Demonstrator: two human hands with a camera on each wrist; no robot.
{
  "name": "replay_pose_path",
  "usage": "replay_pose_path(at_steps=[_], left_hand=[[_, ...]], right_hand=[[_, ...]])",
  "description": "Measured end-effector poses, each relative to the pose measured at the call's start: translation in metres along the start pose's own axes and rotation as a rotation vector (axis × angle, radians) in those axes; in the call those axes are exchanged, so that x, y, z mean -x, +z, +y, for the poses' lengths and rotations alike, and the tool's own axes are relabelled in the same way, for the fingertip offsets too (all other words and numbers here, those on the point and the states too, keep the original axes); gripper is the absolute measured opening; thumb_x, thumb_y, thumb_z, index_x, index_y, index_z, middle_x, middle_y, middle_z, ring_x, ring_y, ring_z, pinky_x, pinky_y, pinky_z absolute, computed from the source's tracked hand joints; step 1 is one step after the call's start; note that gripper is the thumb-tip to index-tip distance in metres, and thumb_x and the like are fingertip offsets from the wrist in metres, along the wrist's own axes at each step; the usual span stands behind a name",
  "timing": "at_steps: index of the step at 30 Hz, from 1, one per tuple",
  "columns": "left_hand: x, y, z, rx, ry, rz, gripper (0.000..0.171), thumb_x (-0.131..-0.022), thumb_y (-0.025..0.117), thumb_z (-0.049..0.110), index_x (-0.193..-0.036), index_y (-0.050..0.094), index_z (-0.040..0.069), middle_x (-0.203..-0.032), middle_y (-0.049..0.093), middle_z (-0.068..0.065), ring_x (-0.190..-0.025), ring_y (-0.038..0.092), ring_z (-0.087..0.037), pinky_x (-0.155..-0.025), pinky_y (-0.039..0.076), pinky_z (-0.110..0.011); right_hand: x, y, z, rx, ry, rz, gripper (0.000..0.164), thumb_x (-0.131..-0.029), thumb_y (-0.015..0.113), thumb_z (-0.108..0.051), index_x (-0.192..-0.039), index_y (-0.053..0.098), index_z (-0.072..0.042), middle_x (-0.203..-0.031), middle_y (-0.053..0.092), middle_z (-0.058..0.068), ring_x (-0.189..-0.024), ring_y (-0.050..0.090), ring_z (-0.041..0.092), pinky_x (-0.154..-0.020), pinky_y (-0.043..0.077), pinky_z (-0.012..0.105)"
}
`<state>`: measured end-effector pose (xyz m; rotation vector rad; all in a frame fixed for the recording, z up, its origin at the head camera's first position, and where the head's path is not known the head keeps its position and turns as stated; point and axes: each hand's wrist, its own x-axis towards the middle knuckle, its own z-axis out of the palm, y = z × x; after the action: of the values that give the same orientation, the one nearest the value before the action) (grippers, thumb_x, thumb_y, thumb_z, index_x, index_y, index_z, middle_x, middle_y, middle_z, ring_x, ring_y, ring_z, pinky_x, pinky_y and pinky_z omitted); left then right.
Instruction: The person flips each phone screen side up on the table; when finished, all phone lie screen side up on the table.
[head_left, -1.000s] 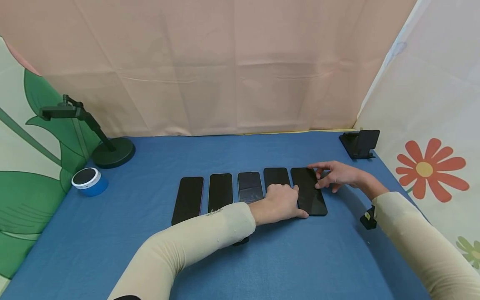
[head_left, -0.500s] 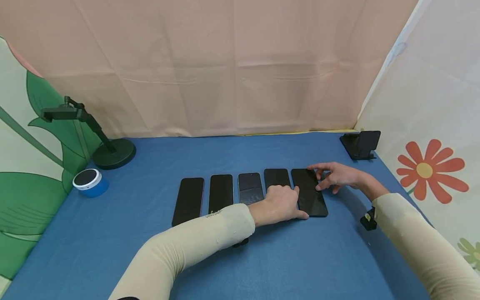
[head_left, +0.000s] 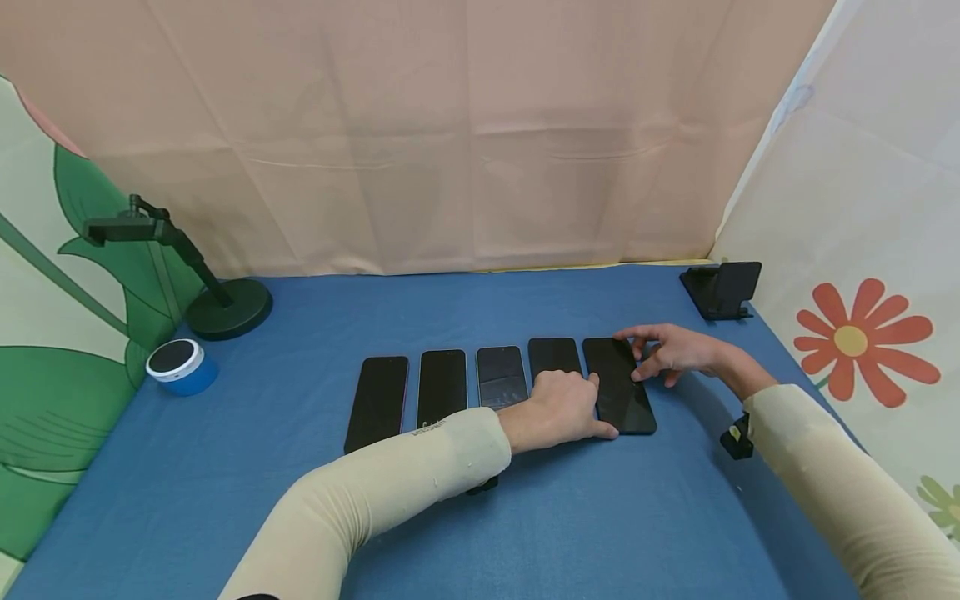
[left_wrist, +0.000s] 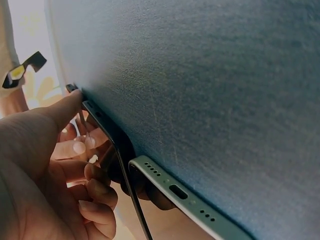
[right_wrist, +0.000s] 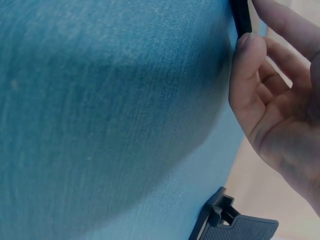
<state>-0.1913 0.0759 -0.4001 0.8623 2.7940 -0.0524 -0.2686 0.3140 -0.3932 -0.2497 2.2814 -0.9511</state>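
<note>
Several black smartphones lie screen up in a row on the blue table. My left hand reaches across the fourth phone and grips the rightmost smartphone, thumb at its near left corner and index finger along its left side. From the other side my right hand holds that phone, index finger at the far edge and thumb on the right edge. In the right wrist view the thumb presses the dark phone's side. The left wrist view shows a pale-rimmed phone with its charging port facing the camera.
Two more phones lie at the row's left: the leftmost one and its neighbour. A black phone stand sits back right. Far left are a dark round-based stand and a blue-and-white round container. Cloth walls border the table.
Both hands keep their hold on the rightmost smartphone. The head view has shifted only very slightly; the phones keep their places.
</note>
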Motion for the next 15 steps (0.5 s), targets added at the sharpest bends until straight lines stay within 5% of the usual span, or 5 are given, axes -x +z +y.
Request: replay_pose_path(at_steps=[10, 15], left_hand=[[-0.0002, -0.0002, 0.0007, -0.024, -0.003, -0.012, 0.088, -0.084, 0.054, 0.080, -0.153, 0.044, 0.025, -0.073, 0.064, 0.004, -0.055, 0.055, -0.011, -0.048, 0.044, -0.026], [0.0026, -0.0057, -0.0016, -0.101, 0.011, -0.058, 0.091, -0.085, 0.049, 0.082, -0.157, 0.034, 0.029, -0.097, 0.070, 0.004, -0.075, 0.063, -0.012, -0.055, 0.046, -0.025]], right_hand=[[-0.0034, 0.0002, 0.0009, 0.022, 0.011, 0.007, 0.073, -0.091, 0.074, -0.022, -0.153, 0.037, -0.013, -0.112, 0.047, 0.012, -0.076, 0.051, 0.019, -0.055, 0.049, 0.034], [-0.0015, -0.0004, -0.0047, 0.080, 0.025, 0.035, 0.069, -0.094, 0.071, -0.030, -0.153, 0.039, -0.013, -0.110, 0.051, 0.011, -0.076, 0.052, 0.022, -0.055, 0.049, 0.037]])
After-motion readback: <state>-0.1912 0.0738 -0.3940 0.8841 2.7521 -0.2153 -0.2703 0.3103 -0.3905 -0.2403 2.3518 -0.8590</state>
